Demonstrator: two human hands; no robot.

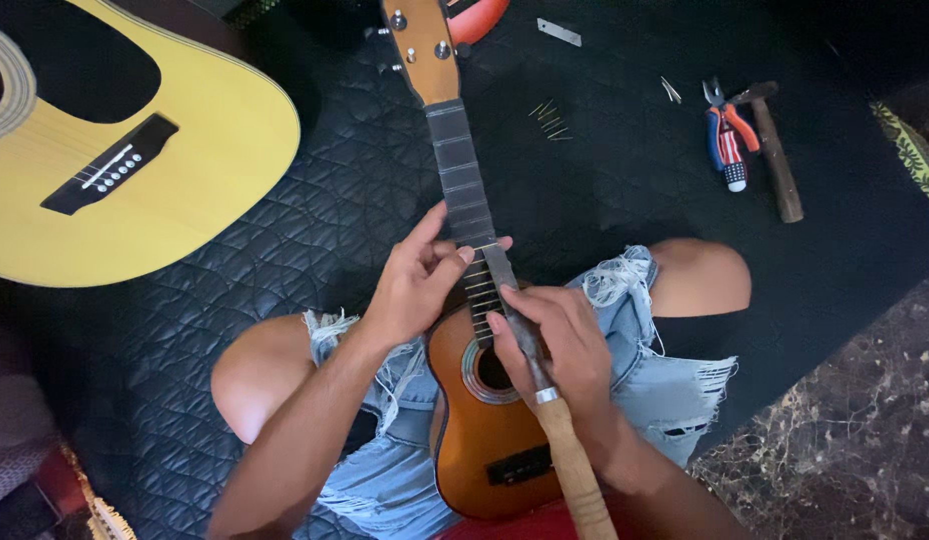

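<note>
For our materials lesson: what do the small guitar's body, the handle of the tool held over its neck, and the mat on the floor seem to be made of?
Small guitar body: likely wood with a glossy orange-brown varnish; it reflects light.
Tool handle, in the right hand: pale bare wood, matte, with a metal ferrule.
Mat: dark quilted fabric or faux leather; stitched diamond pattern, slight sheen.

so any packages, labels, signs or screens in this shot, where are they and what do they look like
No packages, signs or screens show.
Pliers: on the dark mat at upper right beside a hammer, with red and blue handles carrying a striped printed pattern, the nearest thing to a label.
</note>
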